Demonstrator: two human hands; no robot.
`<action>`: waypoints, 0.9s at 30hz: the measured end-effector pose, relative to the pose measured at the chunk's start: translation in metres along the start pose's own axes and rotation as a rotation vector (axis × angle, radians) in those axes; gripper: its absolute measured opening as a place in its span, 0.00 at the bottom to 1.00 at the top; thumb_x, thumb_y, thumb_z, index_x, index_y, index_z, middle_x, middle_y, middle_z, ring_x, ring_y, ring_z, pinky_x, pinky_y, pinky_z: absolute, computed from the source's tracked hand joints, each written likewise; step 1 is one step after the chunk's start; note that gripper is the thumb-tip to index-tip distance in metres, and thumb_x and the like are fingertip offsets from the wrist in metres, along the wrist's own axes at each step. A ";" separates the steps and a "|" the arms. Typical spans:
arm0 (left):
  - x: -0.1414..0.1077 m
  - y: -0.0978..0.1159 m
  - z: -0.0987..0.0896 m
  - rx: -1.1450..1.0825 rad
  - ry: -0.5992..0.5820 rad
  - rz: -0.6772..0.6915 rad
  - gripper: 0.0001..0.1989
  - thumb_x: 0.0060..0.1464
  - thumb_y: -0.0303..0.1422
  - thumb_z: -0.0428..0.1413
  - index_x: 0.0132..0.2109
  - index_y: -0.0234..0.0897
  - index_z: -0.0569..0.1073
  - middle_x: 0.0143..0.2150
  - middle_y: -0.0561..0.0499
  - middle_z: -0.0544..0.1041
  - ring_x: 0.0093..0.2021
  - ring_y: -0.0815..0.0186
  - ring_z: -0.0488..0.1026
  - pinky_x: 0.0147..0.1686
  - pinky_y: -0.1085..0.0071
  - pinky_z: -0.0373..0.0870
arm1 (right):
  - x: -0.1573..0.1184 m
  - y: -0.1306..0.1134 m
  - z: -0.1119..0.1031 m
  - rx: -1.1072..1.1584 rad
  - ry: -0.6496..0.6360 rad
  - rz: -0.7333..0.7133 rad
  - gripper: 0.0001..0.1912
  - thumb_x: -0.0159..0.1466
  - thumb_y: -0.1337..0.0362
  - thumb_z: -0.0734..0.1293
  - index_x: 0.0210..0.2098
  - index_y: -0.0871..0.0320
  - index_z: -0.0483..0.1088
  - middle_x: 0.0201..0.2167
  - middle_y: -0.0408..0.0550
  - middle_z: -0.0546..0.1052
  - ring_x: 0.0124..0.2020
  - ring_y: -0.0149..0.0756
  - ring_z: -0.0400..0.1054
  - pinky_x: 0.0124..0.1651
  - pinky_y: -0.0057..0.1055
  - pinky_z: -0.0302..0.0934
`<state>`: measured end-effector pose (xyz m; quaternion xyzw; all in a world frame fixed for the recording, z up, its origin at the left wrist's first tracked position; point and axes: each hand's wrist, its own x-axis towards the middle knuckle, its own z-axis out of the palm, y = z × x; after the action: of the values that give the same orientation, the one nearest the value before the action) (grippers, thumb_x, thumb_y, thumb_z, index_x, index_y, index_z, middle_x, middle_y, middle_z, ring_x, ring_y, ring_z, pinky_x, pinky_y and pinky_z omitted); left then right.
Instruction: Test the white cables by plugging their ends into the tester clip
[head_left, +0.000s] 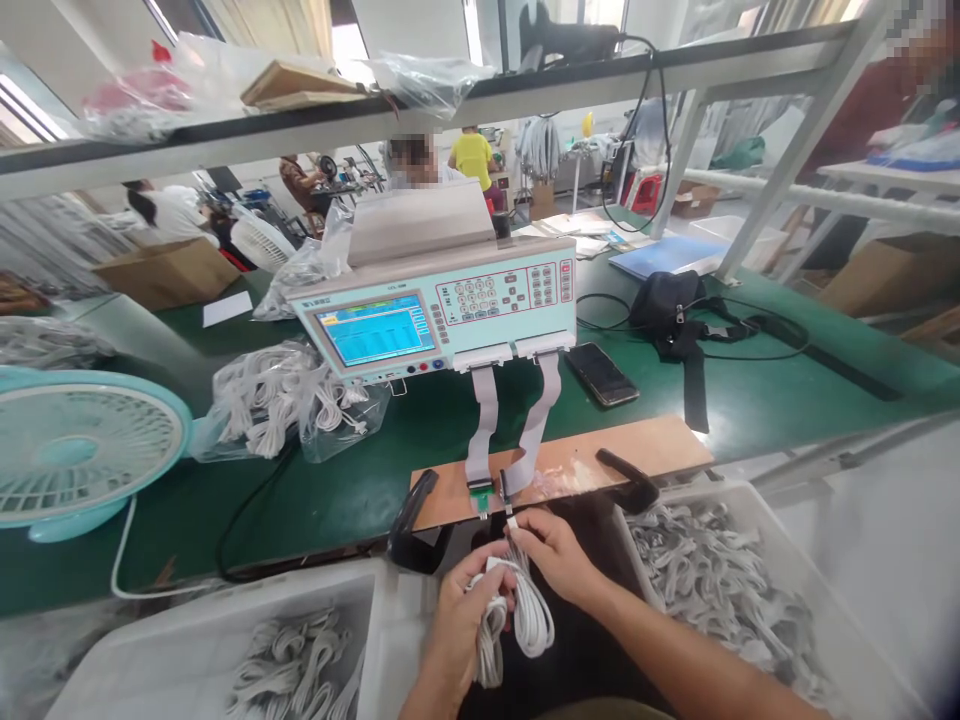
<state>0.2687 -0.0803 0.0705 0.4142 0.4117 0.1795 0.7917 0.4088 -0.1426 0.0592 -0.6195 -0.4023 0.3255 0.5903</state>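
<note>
My left hand (459, 612) is closed around a coiled white cable (534, 622), whose loops hang below the fingers. My right hand (561, 562) pinches a white plug end of the cable, which meets or nearly touches the right-hand test socket (507, 488); whether it is seated I cannot tell. Beside it, a small green circuit board (481, 497) with a metal connector sits at the plank's front edge. Grey ribbon cables (484, 420) run from both up to a bench tester (442, 305) with a lit blue screen.
White bins of coiled cables stand left (360, 600) and right (757, 510). A wooden plank (652, 440) bears black clamps (630, 480). Around the tester are bagged cables (274, 395), a fan (82, 450), a phone (602, 374) and a black bag (667, 300). People work beyond.
</note>
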 end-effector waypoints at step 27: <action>0.000 0.046 -0.010 0.718 -0.124 0.481 0.11 0.54 0.34 0.51 0.26 0.36 0.66 0.23 0.55 0.64 0.26 0.70 0.61 0.27 0.76 0.59 | 0.009 -0.023 0.015 0.446 0.088 0.329 0.17 0.49 0.51 0.70 0.22 0.61 0.68 0.17 0.40 0.64 0.21 0.27 0.53 0.25 0.26 0.49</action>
<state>0.2629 -0.0481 0.1042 0.7574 0.2916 0.1790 0.5561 0.3970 -0.1278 0.0818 -0.5446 -0.1887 0.4704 0.6682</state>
